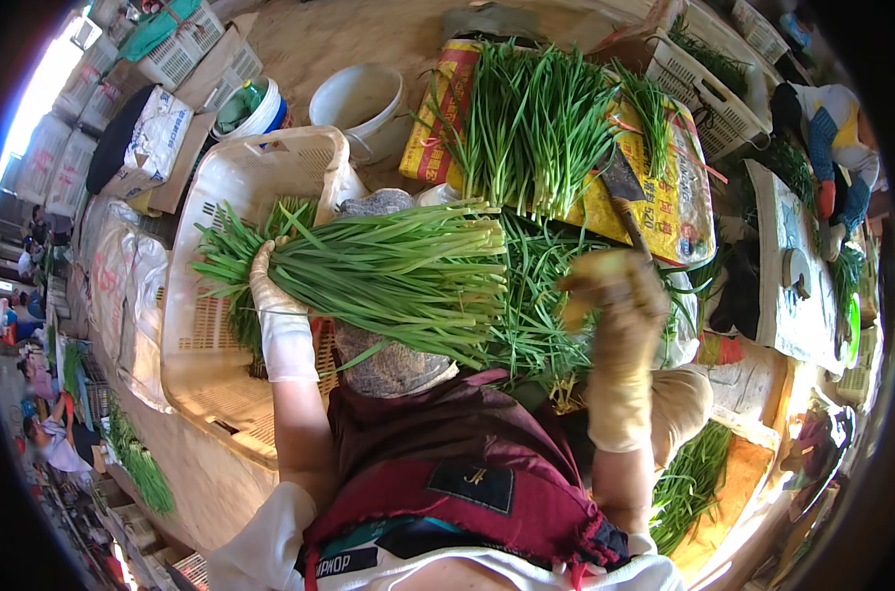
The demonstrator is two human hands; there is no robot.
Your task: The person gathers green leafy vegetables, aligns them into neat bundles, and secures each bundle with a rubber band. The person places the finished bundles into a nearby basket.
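My gloved left hand (274,288) is closed around the leafy end of a large bundle of flat green leaves, likely garlic chives (403,270); the pale stem ends point right. My right hand (617,292), in a stained yellowish glove, is blurred, right of the bundle; whether it holds anything is unclear. Just above it, a knife or cleaver with a dark blade (622,177) and a worn handle lies at the edge of a yellow and red printed sack (433,148). More greens (536,125) lie in bunches on that sack. Loose leaves (540,295) lie between my hands.
A white plastic crate (196,185) with greens inside stands at left. Beyond are a white bucket (366,111) and a smaller bucket (244,122). Another crate (702,96) stands upper right, near a co-worker (835,148) in blue sleeves. Cut greens (691,480) lie at lower right.
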